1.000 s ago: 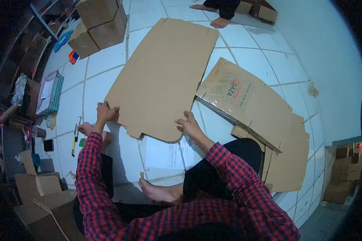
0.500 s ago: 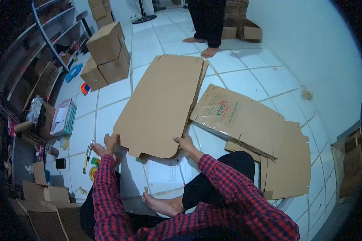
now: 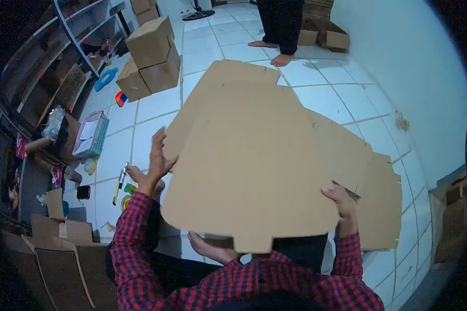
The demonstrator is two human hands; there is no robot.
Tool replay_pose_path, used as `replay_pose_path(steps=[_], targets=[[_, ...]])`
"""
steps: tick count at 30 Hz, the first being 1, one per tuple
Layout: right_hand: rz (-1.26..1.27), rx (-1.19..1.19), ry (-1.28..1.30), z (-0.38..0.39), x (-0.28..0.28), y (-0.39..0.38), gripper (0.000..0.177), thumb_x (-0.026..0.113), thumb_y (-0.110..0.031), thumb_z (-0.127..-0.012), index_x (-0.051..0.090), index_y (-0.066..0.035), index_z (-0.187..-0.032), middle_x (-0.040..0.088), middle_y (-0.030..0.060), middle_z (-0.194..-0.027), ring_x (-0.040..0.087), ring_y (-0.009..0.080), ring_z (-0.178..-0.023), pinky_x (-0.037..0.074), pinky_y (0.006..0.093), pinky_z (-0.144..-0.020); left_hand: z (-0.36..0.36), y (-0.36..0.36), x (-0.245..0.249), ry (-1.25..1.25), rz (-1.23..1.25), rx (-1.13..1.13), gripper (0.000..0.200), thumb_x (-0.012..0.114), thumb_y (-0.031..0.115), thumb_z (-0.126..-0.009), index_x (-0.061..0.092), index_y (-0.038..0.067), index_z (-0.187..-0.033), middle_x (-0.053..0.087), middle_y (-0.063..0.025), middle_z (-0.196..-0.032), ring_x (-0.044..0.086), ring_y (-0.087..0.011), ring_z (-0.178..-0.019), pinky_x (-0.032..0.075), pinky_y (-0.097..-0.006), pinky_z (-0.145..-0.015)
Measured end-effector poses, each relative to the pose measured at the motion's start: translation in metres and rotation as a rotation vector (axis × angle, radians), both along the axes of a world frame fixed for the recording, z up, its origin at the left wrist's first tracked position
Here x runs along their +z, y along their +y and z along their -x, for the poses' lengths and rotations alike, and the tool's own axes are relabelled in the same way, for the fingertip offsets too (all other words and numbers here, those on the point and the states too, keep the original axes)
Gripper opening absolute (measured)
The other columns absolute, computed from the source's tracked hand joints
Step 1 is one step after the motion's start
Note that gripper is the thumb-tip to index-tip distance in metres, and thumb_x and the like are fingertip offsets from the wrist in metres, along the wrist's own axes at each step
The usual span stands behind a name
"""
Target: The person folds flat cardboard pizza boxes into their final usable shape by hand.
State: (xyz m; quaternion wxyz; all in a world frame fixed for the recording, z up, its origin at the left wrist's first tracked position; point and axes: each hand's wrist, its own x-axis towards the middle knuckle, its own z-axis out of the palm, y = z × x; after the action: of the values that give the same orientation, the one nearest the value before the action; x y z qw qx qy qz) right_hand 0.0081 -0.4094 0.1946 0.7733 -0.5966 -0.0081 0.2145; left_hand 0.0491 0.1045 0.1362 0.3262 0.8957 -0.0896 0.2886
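I hold a large flat brown cardboard sheet (image 3: 254, 160) lifted off the tiled floor and tilted toward me; it fills the middle of the view. My left hand (image 3: 158, 155) grips its left edge with fingers pointing up. My right hand (image 3: 340, 199) clasps its lower right edge. My red checked sleeves and bare feet (image 3: 210, 248) show below the sheet. The sheet hides the floor and the papers under it.
More flat cardboard (image 3: 381, 207) lies on the floor to the right, by the wall. Stacked boxes (image 3: 150, 57), a basket (image 3: 91, 136), a tape roll (image 3: 91, 166) and a cutter (image 3: 119, 181) are at left near shelves. Another person's legs (image 3: 281, 26) stand at the back. Cardboard scraps (image 3: 62, 259) lie lower left.
The cardboard sheet has risen from lying on the floor to being held up close to me. My right hand moved right to its lower right edge; my left hand rose along the left edge.
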Motion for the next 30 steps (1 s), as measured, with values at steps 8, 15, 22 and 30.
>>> replay_pose_path(steps=[8,15,22,30], targets=[[-0.196,-0.345,0.057,0.09,-0.033,-0.103,0.028,0.05,-0.018,-0.091,0.056,0.003,-0.109,0.065,0.009,-0.089,0.064,0.016,-0.078,0.052,0.0274,-0.069,-0.018,-0.121,-0.059,0.147,-0.194,-0.358,0.048,0.069,0.02,-0.071,0.06,0.016,-0.117,0.054,-0.0131,-0.124,0.053,-0.0306,-0.111,0.046,-0.0382,-0.091],[0.13,-0.36,-0.215,0.045,-0.062,-0.12,0.043,0.046,-0.028,-0.095,0.047,0.001,-0.126,0.061,0.0097,-0.109,0.059,0.0136,-0.094,0.048,0.0266,-0.081,-0.018,-0.148,-0.089,0.136,-0.107,-0.341,0.045,0.068,0.017,-0.07,0.062,0.015,-0.115,0.057,-0.0129,-0.12,0.054,-0.0291,-0.107,0.046,-0.0374,-0.09],[0.087,-0.471,-0.302,-0.034,-0.001,-0.082,0.036,0.06,-0.022,-0.087,0.054,-0.001,-0.116,0.056,0.0081,-0.118,0.052,0.0183,-0.108,0.042,0.0321,-0.089,-0.035,-0.151,-0.036,0.127,0.093,-0.361,0.04,0.069,0.023,-0.071,0.065,0.014,-0.11,0.06,-0.0103,-0.117,0.054,-0.0242,-0.101,0.045,-0.0342,-0.084],[0.248,-0.605,-1.051,-0.176,0.139,-0.016,0.042,0.072,-0.031,-0.078,0.054,-0.006,-0.107,0.062,0.0079,-0.096,0.059,0.0205,-0.094,0.047,0.032,-0.079,-0.114,-0.091,0.053,0.049,0.027,0.041,0.023,0.059,0.018,-0.085,0.064,-0.001,-0.096,0.066,-0.0112,-0.093,0.059,-0.0224,-0.086,0.045,-0.0339,-0.078]])
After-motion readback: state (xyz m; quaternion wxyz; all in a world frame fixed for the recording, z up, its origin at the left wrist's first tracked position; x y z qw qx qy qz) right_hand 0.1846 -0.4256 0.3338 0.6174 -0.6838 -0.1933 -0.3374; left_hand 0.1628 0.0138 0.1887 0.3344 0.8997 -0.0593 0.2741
